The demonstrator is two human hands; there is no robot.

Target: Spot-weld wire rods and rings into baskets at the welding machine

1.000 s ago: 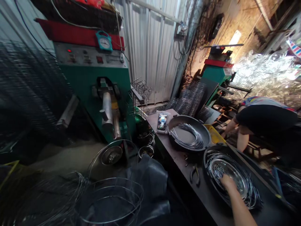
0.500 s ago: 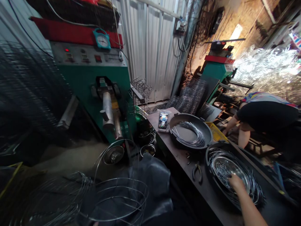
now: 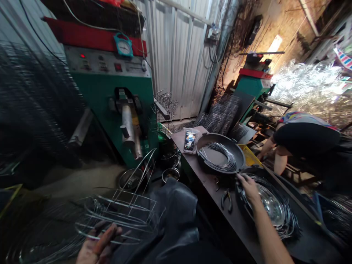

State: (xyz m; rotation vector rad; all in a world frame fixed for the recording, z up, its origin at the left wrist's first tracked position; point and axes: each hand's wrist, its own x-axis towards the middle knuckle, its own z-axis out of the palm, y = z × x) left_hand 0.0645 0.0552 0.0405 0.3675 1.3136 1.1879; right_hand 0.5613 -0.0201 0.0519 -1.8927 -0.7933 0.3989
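Note:
Low at the left, my left hand (image 3: pixel 100 242) is closed on a wire basket frame (image 3: pixel 129 212), made of thin metal rings joined by crosswires. The frame is tilted above my dark-clothed lap. My right hand (image 3: pixel 249 187) is over the near rim of a black pan, its fingers drawn together and blurred; what they hold, if anything, cannot be made out. Under my right forearm, a shiny metal bowl (image 3: pixel 271 205) sits among wire rings (image 3: pixel 291 220) in that pan. A pair of pliers (image 3: pixel 227 201) lies on the bench beside the pan.
A green machine (image 3: pixel 110 110) with a jutting metal electrode arm stands ahead. On the bench (image 3: pixel 202 181) are a second pan (image 3: pixel 239 154) holding wire rings and a phone (image 3: pixel 189 141). Another person (image 3: pixel 305 135) bends over at right. Stacked wire racks (image 3: pixel 224 112) stand behind.
My right hand has moved from inside the metal bowl leftward to the pan's rim. My left hand has come into view, and the wire basket frame has turned and tilted.

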